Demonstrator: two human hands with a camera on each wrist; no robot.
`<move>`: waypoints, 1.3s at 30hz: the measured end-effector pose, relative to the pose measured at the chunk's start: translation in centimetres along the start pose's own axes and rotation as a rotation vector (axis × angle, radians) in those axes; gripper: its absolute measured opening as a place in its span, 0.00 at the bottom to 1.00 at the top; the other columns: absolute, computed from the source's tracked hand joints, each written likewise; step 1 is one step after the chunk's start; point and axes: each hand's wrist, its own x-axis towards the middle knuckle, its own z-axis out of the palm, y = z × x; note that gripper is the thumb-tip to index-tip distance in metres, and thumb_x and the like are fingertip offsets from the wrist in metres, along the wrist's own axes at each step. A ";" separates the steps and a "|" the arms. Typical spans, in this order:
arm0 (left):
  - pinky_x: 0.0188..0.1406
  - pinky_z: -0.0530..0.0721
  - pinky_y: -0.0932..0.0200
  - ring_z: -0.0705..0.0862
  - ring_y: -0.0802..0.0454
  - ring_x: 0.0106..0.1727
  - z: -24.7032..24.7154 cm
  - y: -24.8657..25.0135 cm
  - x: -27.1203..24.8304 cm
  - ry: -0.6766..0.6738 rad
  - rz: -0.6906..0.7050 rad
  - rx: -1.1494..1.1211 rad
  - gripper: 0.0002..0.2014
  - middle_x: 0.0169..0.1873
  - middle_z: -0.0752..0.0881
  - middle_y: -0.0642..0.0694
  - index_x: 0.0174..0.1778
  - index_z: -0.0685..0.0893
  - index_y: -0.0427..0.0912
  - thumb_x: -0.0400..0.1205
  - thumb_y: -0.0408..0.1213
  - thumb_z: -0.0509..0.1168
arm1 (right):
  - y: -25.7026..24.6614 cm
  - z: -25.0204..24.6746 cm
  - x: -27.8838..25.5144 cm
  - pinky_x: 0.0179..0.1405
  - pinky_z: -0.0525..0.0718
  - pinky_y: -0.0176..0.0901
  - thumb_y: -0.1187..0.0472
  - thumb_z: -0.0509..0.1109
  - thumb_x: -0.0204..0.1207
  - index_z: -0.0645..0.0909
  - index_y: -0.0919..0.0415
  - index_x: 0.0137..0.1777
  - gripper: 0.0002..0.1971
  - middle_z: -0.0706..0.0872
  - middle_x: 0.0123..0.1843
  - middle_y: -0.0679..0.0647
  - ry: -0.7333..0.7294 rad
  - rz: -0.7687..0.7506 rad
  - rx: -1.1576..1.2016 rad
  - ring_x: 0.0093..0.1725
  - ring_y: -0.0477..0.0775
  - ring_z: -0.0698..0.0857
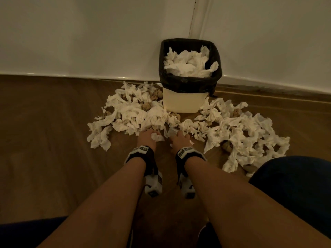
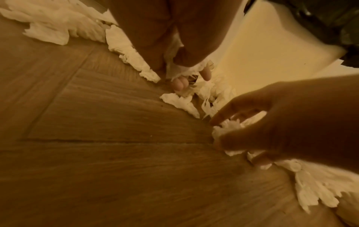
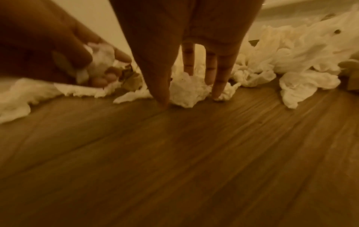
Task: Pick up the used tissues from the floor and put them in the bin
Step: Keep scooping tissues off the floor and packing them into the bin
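Observation:
A cream bin with a black liner stands against the wall, heaped with white tissues. More crumpled tissues lie on the wooden floor in a left pile and a right pile. My left hand is low in front of the bin, fingers curled round a tissue wad; the right wrist view shows that hand gripping it. My right hand is on the floor beside it, thumb and fingers pinching a small tissue wad.
Brown crumpled paper balls lie among the tissues. A white wall and skirting run behind the bin. My dark blue knee is at the lower right. Bare wooden floor stretches to the left.

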 end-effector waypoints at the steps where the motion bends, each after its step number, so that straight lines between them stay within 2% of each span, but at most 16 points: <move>1: 0.69 0.67 0.56 0.76 0.41 0.66 -0.1 0.1 0.1 0.005 -0.017 -0.002 0.14 0.63 0.80 0.37 0.61 0.82 0.37 0.84 0.28 0.54 | 0.0 0.5 0.1 0.72 0.66 0.58 0.59 0.57 0.84 0.67 0.56 0.76 0.21 0.59 0.79 0.61 -0.011 -0.015 -0.038 0.76 0.70 0.60; 4: 0.70 0.65 0.56 0.75 0.41 0.67 -0.2 0.5 0.4 -0.004 -0.078 0.012 0.14 0.65 0.78 0.37 0.61 0.80 0.38 0.84 0.30 0.53 | -0.1 1.1 0.2 0.73 0.66 0.51 0.62 0.58 0.84 0.70 0.65 0.74 0.19 0.64 0.77 0.65 -0.066 -0.038 -0.076 0.76 0.66 0.65; 7: 0.68 0.68 0.52 0.72 0.38 0.69 -0.7 1.5 0.3 -0.005 -0.129 -0.066 0.16 0.69 0.74 0.35 0.67 0.75 0.34 0.86 0.32 0.52 | 0.3 -0.1 0.2 0.68 0.71 0.47 0.61 0.61 0.83 0.75 0.66 0.70 0.18 0.75 0.72 0.65 -0.090 -0.006 0.072 0.71 0.62 0.74; 11: 0.65 0.75 0.47 0.74 0.36 0.66 -2.2 4.4 -0.1 0.016 -0.129 -0.005 0.16 0.65 0.75 0.36 0.66 0.73 0.38 0.86 0.41 0.54 | 1.3 -2.4 -0.6 0.59 0.81 0.49 0.65 0.60 0.82 0.81 0.62 0.61 0.12 0.83 0.61 0.60 0.056 0.151 0.536 0.60 0.61 0.82; 14: 0.69 0.72 0.46 0.71 0.36 0.70 -4.0 7.2 -0.2 -0.017 -0.120 0.044 0.16 0.70 0.70 0.34 0.69 0.71 0.40 0.85 0.34 0.56 | 1.4 -4.7 -1.8 0.42 0.88 0.51 0.66 0.61 0.81 0.81 0.56 0.46 0.08 0.83 0.47 0.58 0.120 0.193 0.977 0.43 0.60 0.84; 16: 0.74 0.68 0.48 0.66 0.36 0.74 -5.7 9.2 -0.6 -0.028 -0.072 0.074 0.21 0.74 0.63 0.34 0.73 0.70 0.41 0.83 0.31 0.58 | 1.5 -7.4 -2.8 0.40 0.87 0.48 0.65 0.63 0.81 0.82 0.56 0.38 0.11 0.83 0.41 0.56 0.172 0.144 1.072 0.37 0.55 0.82; 17: 0.75 0.66 0.50 0.65 0.36 0.74 -6.4 10.1 -0.6 -0.001 -0.051 0.055 0.22 0.75 0.61 0.34 0.73 0.70 0.41 0.82 0.29 0.58 | 1.5 -9.0 -3.4 0.41 0.86 0.47 0.65 0.64 0.81 0.83 0.57 0.39 0.10 0.83 0.41 0.56 0.207 0.107 1.092 0.37 0.54 0.81; 19: 0.71 0.69 0.53 0.68 0.36 0.72 -8.3 12.3 -1.1 0.047 -0.003 0.011 0.21 0.74 0.63 0.35 0.71 0.73 0.41 0.81 0.27 0.57 | 1.3 -12.5 -4.8 0.42 0.84 0.45 0.63 0.65 0.81 0.86 0.65 0.51 0.09 0.83 0.41 0.56 0.289 0.039 1.155 0.37 0.52 0.81; 22: 0.59 0.77 0.54 0.77 0.39 0.63 -11.6 15.2 -1.9 0.151 0.106 -0.109 0.16 0.68 0.73 0.34 0.66 0.76 0.36 0.83 0.27 0.54 | 1.4 -17.8 -7.2 0.46 0.84 0.46 0.65 0.61 0.82 0.79 0.75 0.62 0.15 0.82 0.41 0.57 0.372 0.001 1.269 0.40 0.54 0.83; 24: 0.63 0.78 0.53 0.78 0.39 0.63 -14.1 17.0 -2.7 0.224 0.213 -0.078 0.15 0.64 0.79 0.36 0.65 0.78 0.37 0.82 0.28 0.58 | 1.6 -21.0 -9.1 0.49 0.84 0.48 0.68 0.57 0.83 0.74 0.78 0.67 0.16 0.81 0.51 0.61 0.394 -0.064 1.315 0.50 0.62 0.85; 26: 0.62 0.81 0.49 0.82 0.39 0.60 -16.3 18.5 -3.2 0.249 0.276 -0.155 0.13 0.60 0.82 0.38 0.60 0.82 0.39 0.80 0.28 0.63 | 1.9 -23.6 -10.9 0.57 0.84 0.53 0.70 0.59 0.83 0.75 0.75 0.66 0.15 0.82 0.59 0.65 0.480 -0.133 1.241 0.58 0.68 0.84; 29: 0.49 0.87 0.47 0.86 0.42 0.46 -19.0 20.9 -4.1 0.260 0.387 -0.236 0.08 0.49 0.85 0.41 0.49 0.84 0.43 0.77 0.28 0.68 | 3.1 -26.2 -13.1 0.56 0.86 0.58 0.70 0.66 0.78 0.83 0.65 0.57 0.10 0.86 0.53 0.67 0.664 -0.167 1.122 0.51 0.66 0.87; 32: 0.39 0.84 0.60 0.84 0.53 0.38 -20.1 22.3 -4.3 0.331 0.486 -0.179 0.07 0.42 0.85 0.49 0.43 0.82 0.49 0.75 0.34 0.72 | 4.2 -27.2 -13.7 0.47 0.88 0.57 0.70 0.71 0.74 0.80 0.57 0.44 0.07 0.87 0.48 0.67 0.761 -0.108 1.159 0.41 0.63 0.86; 34: 0.31 0.76 0.69 0.80 0.59 0.34 -19.5 22.7 -4.4 0.367 0.515 -0.183 0.06 0.39 0.84 0.52 0.44 0.82 0.49 0.76 0.35 0.71 | 4.3 -27.5 -13.3 0.47 0.88 0.54 0.70 0.72 0.73 0.81 0.60 0.40 0.06 0.87 0.47 0.67 0.799 -0.093 1.193 0.41 0.61 0.86; 36: 0.33 0.73 0.71 0.79 0.60 0.36 -18.4 23.3 -4.1 0.356 0.526 -0.152 0.05 0.39 0.83 0.52 0.46 0.83 0.46 0.77 0.36 0.70 | 4.0 -27.8 -12.6 0.49 0.88 0.52 0.71 0.72 0.73 0.85 0.65 0.42 0.02 0.88 0.47 0.67 0.819 -0.108 1.198 0.42 0.58 0.86; 39: 0.43 0.74 0.67 0.79 0.58 0.43 -17.2 24.7 -3.1 0.321 0.596 -0.099 0.05 0.44 0.85 0.49 0.48 0.84 0.44 0.78 0.35 0.68 | 3.8 -28.0 -11.0 0.57 0.86 0.51 0.70 0.69 0.75 0.88 0.67 0.48 0.07 0.89 0.50 0.63 0.835 -0.091 1.109 0.48 0.59 0.87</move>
